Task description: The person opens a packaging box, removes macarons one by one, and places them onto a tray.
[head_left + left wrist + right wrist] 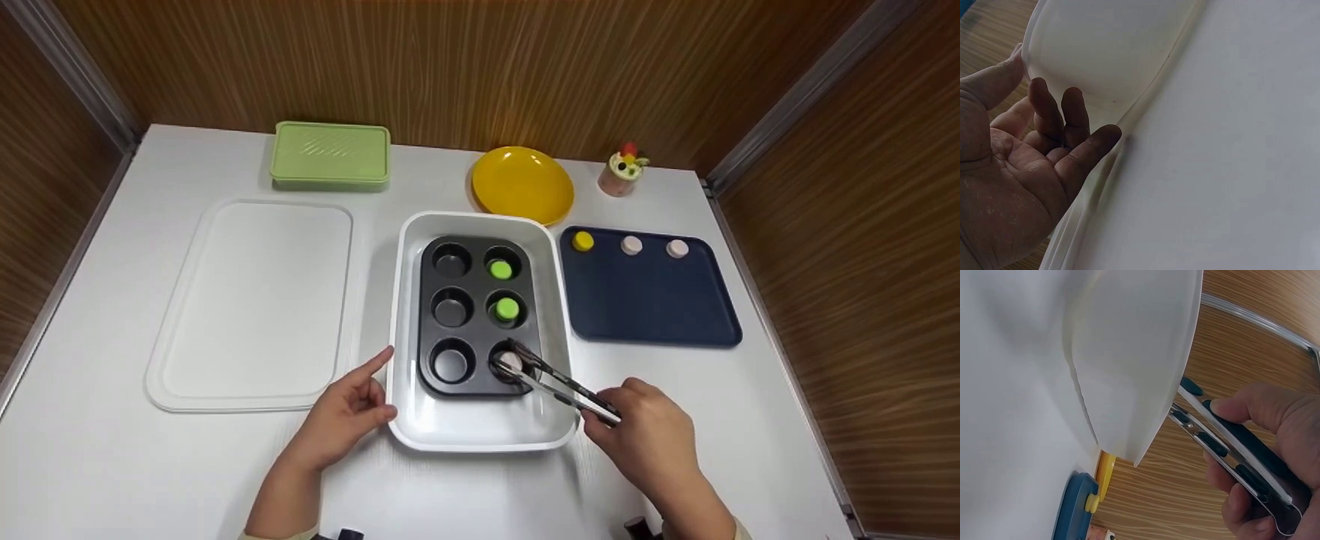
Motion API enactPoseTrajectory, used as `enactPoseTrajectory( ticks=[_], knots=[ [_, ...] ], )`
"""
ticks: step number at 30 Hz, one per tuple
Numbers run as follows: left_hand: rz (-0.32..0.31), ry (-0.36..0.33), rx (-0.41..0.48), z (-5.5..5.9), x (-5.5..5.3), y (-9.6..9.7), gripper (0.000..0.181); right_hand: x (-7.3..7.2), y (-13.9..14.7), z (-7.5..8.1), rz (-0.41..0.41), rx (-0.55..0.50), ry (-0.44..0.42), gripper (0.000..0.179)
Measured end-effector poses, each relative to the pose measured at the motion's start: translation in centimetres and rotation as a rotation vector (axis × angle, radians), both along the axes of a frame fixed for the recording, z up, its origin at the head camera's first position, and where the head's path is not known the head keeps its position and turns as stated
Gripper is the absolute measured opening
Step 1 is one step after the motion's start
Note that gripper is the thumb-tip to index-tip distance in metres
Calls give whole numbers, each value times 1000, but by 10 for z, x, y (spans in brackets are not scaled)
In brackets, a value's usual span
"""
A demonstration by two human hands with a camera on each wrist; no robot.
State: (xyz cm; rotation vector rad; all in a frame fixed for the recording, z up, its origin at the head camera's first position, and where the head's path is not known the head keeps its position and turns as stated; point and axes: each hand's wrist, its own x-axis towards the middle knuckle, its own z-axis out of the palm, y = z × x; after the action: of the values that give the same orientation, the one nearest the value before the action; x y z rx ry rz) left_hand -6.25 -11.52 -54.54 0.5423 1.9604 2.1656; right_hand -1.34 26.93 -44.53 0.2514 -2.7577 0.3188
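My right hand [649, 431] grips a pair of tongs [570, 391], thumb on one arm and fingers round the other. The tongs' tips are down in the near right cup of a black muffin pan [480, 322], at a pale pink round piece [511, 363]. Green round pieces [507, 308] sit in the two other right-hand cups. The pan lies inside a white rectangular tub [480, 431]. At the tub's left wall is my left hand [341, 416], thumb and index fingertip against the rim, the other fingers loosely bent under it in the left wrist view [1033, 152].
On the right, a dark blue tray [649, 300] carries a yellow piece [583, 241] and two pale pink ones [631, 245]. Behind stand a yellow plate [523, 184], a dessert cup [622, 172] and a green lidded box [331, 154]. A white lid [259, 300] lies left.
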Motion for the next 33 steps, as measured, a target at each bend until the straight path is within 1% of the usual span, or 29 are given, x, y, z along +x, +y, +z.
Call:
enactPoseTrajectory(
  ticks=[4, 10, 17, 29, 33],
  knots=[
    [3, -13, -12, 0, 0, 0, 76, 0, 0, 0, 7, 12, -1, 15],
    [7, -43, -11, 0, 0, 0, 77, -1, 0, -1, 32, 41, 40, 17],
    [1, -14, 8, 0, 0, 0, 76, 0, 1, -1, 41, 6, 82, 17],
    [6, -4, 1, 1, 1, 1, 76, 1, 8, 6, 52, -28, 164, 19],
    [5, -7, -1, 1, 0, 0, 75, 2, 11, 9, 40, -41, 195, 17]
  ],
)
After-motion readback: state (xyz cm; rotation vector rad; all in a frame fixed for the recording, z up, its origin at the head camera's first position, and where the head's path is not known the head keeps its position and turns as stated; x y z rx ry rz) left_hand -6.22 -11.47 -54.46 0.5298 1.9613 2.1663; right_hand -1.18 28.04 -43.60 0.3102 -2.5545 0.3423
